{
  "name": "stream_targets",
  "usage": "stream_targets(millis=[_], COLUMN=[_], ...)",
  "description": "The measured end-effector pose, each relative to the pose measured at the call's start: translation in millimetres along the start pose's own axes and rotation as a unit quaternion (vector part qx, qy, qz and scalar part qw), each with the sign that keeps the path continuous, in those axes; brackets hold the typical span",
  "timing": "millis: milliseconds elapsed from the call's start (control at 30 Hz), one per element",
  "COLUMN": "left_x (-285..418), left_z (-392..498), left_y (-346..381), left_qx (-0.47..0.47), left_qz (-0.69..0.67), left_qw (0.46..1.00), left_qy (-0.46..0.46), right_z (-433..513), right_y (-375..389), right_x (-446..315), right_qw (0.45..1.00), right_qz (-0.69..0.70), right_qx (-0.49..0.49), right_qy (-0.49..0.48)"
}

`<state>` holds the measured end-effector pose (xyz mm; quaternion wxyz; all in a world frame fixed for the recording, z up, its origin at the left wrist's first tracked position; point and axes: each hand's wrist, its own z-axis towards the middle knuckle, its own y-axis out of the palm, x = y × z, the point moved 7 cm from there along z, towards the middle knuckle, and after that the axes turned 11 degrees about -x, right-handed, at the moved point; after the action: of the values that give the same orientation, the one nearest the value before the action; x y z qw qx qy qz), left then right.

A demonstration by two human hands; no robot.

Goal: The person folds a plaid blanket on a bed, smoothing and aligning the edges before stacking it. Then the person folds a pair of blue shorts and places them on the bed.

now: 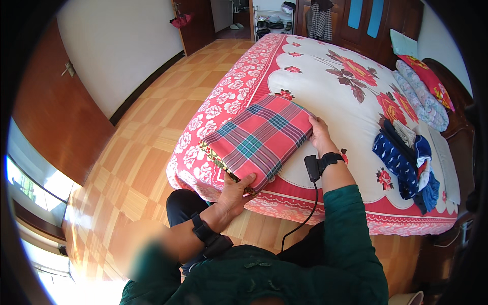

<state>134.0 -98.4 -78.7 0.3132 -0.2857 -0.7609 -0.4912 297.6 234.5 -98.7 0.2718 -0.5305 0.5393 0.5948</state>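
A red, green and white plaid cloth (263, 133), folded into a thick rectangle, lies at the near left part of the bed. A patterned fabric edge (213, 156) shows beneath its left side. My left hand (236, 190) grips the near corner, thumb on top and fingers hidden underneath. At the right end, my right hand (319, 131) holds the edge with its thumb on top; its other fingers are partly hidden. Under the folded cloth spreads a white and red floral bedspread (305, 84).
Folded and loose clothes (408, 164) lie on the bed's right side. Behind them are a rolled floral quilt (421, 95) and a red pillow (429, 80) by the headboard. A shoe rack (273, 23) stands at the back. A black cable (301, 223) hangs from my right wrist device.
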Motion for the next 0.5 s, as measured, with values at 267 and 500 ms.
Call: stream_targets(millis=[267,500], left_x=[118.3,83.5], left_z=[34.1,66.9], left_y=[-31.4,-79.6], left_qx=[-0.114,-0.041], left_qz=[0.039,0.05], left_qw=[0.979,0.998], left_qy=[0.165,0.013], right_z=[-113.8,-213.3], right_y=[-10.3,-34.9], right_x=[-74.4,-1.3], right_qw=[0.983,0.997], right_qz=[0.035,-0.053], right_qx=[-0.106,-0.063], right_qy=[-0.148,0.006])
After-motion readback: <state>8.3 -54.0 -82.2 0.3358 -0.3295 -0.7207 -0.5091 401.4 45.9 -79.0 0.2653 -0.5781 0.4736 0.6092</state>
